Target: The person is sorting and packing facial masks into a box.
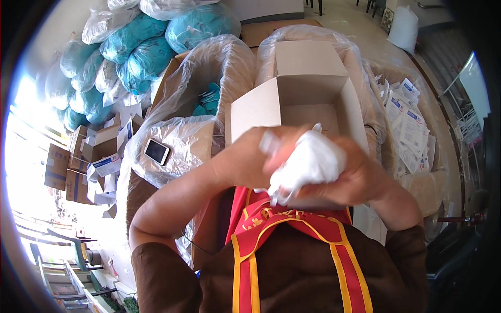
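My two hands meet close under the camera, in front of my chest. Together they grip a white crumpled bundle (308,161) that looks like thin plastic or cloth. My left hand (250,156) holds its left side, with a clear bit of plastic near the fingers. My right hand (360,177) wraps the right side from below. Just beyond the hands stands an open, empty cardboard box (308,94), its flaps up.
A phone (156,151) lies on a plastic-covered carton at the left. Clear bags of teal fabric (141,47) pile up at the back left. Small flat packets (409,125) fill a lined carton at the right. Small boxes (78,161) lie scattered on the floor at the left.
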A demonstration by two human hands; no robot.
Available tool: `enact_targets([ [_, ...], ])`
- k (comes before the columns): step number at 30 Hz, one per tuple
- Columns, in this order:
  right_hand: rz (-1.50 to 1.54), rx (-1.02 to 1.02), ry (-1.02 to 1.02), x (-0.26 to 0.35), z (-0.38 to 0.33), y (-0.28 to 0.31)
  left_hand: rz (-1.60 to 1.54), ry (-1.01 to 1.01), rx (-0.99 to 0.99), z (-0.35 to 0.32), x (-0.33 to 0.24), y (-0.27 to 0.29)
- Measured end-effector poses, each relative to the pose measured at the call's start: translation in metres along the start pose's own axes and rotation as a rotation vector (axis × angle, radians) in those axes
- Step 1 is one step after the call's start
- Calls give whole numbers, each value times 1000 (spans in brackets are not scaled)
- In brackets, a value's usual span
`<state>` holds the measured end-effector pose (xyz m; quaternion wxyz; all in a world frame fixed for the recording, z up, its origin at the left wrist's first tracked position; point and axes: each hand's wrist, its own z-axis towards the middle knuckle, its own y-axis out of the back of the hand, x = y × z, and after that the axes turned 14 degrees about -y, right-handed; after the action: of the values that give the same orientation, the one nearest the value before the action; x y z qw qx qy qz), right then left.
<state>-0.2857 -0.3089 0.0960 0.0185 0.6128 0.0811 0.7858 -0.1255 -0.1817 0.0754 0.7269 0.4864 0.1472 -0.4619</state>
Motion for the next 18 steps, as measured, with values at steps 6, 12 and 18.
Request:
enact_targets([
  [6,234,446,-234,16,-36,-8,404,-120,410,-17,-55,-6],
  [12,36,322,-202,38,-83,32,587,30,465,-53,-100,48],
  [18,396,-322,-603,9,-85,43,908,142,421,-38,-80,54],
])
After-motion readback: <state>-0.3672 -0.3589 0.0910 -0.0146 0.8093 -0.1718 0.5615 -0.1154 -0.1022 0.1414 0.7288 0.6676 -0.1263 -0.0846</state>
